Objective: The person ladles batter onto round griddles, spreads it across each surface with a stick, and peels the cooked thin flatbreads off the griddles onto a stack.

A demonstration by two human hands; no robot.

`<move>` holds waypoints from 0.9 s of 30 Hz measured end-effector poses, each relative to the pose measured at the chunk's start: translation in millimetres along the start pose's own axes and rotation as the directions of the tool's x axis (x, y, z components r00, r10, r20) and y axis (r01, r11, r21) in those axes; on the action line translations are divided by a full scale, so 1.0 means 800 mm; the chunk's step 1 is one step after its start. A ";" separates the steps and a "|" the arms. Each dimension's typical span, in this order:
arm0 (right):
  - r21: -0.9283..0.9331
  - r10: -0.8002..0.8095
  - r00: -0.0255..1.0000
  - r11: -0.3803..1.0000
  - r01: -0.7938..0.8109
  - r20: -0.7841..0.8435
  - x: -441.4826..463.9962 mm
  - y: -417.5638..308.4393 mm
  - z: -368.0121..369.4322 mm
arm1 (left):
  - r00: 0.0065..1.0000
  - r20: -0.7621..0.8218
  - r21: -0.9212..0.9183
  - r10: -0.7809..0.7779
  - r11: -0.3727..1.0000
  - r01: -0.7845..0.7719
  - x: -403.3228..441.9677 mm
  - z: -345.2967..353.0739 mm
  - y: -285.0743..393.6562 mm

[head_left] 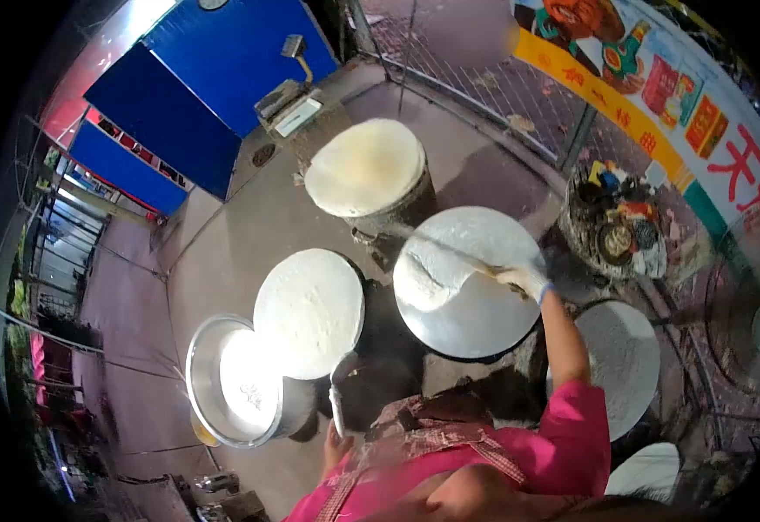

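Observation:
My right hand (526, 280), in a pale glove with a blue cuff, is closed on a long, thin wooden spatula (458, 250). The spatula reaches left over a round griddle (484, 326), where white batter (425, 277) covers the left part. Low in the view, my left hand (335, 452) is wrapped around the white handle of a ladle (337, 404). The ladle's dark end lies by the lower edge of a second griddle covered with a pale round sheet (310, 309). A deep metal basin (193, 383) of white batter stands left of that hand.
A stack of pale round sheets (367, 170) tops a drum ahead. Another round plate (619, 370) lies right of my arm. A cluttered stand (615, 226), wire fence (476, 87) and printed banner (711, 130) line the right side. Blue panels (171, 113) stand far left.

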State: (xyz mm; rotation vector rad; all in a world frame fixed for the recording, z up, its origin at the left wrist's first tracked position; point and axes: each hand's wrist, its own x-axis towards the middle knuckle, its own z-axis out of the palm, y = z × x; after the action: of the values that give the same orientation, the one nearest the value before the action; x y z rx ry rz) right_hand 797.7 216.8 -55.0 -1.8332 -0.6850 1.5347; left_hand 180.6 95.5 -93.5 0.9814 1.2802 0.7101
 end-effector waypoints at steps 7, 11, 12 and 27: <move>-0.044 0.060 0.976 0.998 -0.052 0.209 -0.102 0.073 -0.035 | 0.977 -0.158 0.094 -0.144 0.983 0.160 -0.027 0.039 0.055; 0.025 -0.194 0.979 0.981 0.193 0.067 -0.055 0.018 -0.019 | 0.982 -0.142 0.096 -0.125 0.986 0.139 -0.036 0.003 0.011; 0.060 -0.103 0.995 0.993 0.102 0.001 -0.047 -0.012 -0.007 | 0.967 -0.163 -0.013 -0.197 0.980 0.198 -0.039 -0.007 0.001; -0.882 -0.603 0.741 0.471 0.033 -0.294 -0.347 0.287 0.167 | 0.962 0.014 0.381 -0.273 0.891 0.247 -0.007 -0.130 0.111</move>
State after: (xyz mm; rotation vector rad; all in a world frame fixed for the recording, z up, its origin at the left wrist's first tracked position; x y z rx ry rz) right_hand 613.1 -120.0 -62.6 -2.4449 -1.5438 0.2112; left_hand 85.2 150.2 -11.6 1.1022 1.4862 0.2217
